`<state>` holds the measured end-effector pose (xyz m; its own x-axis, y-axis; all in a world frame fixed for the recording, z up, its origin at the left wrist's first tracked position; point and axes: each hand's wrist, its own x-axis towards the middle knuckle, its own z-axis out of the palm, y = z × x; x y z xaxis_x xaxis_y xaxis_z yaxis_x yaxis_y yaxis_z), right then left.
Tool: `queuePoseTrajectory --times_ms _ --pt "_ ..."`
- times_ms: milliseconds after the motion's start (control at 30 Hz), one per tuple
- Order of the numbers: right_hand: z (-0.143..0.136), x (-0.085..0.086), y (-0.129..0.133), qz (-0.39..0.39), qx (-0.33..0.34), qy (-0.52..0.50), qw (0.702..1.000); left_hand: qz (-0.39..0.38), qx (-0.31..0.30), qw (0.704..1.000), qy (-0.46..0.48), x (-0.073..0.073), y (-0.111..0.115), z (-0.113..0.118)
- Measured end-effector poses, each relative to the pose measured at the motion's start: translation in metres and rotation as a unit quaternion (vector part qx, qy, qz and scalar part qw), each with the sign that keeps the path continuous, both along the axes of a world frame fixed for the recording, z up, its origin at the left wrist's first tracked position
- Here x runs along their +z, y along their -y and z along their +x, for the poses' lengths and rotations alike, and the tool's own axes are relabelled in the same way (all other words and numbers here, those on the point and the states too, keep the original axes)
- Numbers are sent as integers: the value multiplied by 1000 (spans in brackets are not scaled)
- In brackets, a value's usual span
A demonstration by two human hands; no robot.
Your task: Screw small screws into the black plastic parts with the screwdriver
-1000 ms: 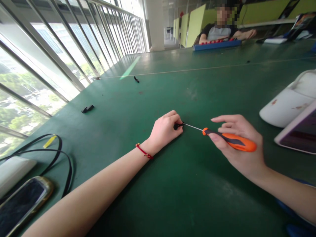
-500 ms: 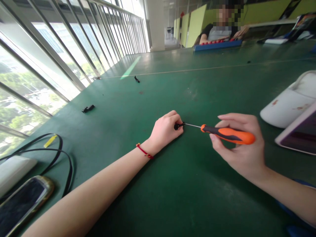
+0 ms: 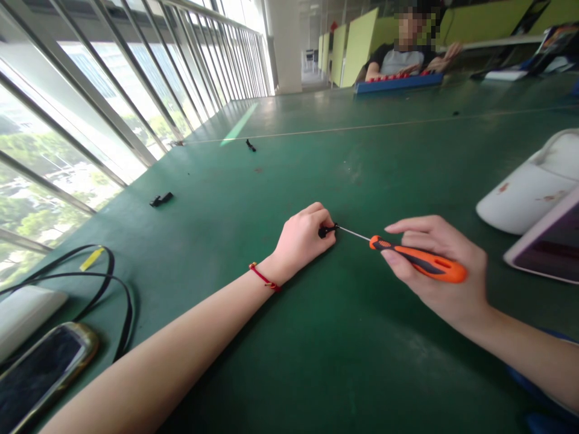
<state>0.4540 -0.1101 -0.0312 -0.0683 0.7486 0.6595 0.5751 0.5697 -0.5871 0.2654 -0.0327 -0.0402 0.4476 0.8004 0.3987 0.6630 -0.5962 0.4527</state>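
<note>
My left hand [image 3: 306, 232] rests on the green table and pinches a small black part [image 3: 326, 231], most of it hidden by the fingers. In my right hand [image 3: 446, 265] is a screwdriver [image 3: 418, 259] with an orange and black handle. Thumb and fingers are closed around that handle, the index finger lifted a little off it. The thin metal shaft points left, and its tip meets the end of the black part at my left fingertips. Two similar small black pieces lie farther off, one black piece [image 3: 161, 199] at the left and another black piece [image 3: 251, 145] behind it.
At the lower left are a phone [image 3: 40, 380], a white box [image 3: 29, 316] and a looped black cable [image 3: 129, 301]. A white container [image 3: 525, 193] and a pale-framed device [image 3: 549, 241] stand at the right. Across the table a person sits behind a blue tray [image 3: 398, 83]. Metal railings line the left.
The screwdriver's handle has dropped slightly and turned, so the shaft slopes more. My right fingers have shifted on it. My left hand has stayed still. The person opposite has raised a hand.
</note>
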Motion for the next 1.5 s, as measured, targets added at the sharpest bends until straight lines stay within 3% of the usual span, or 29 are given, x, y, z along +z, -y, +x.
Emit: queuePoseTrajectory --times_ms 167,300,433,667,900,1133,1500 --pt "0 -1 0 63 -12 -31 997 -7 3 1000 6 0 0 1" --pt "2 -1 0 -4 -5 27 1000 -15 18 999 26 0 -1 -1" --pt "3 -2 -1 -8 -24 29 999 -24 51 997 50 -2 -6 -4" --pt "0 -6 -6 -141 68 94 983 -58 62 994 65 -6 -10 -6" --pt "1 -4 -3 -118 71 66 988 -16 92 995 32 -5 -8 -5" --pt "1 0 -3 -70 78 54 993 -44 89 993 69 -7 -11 -7" --pt "2 0 -1 -71 80 57 993 -78 70 989 104 -6 -13 -8"
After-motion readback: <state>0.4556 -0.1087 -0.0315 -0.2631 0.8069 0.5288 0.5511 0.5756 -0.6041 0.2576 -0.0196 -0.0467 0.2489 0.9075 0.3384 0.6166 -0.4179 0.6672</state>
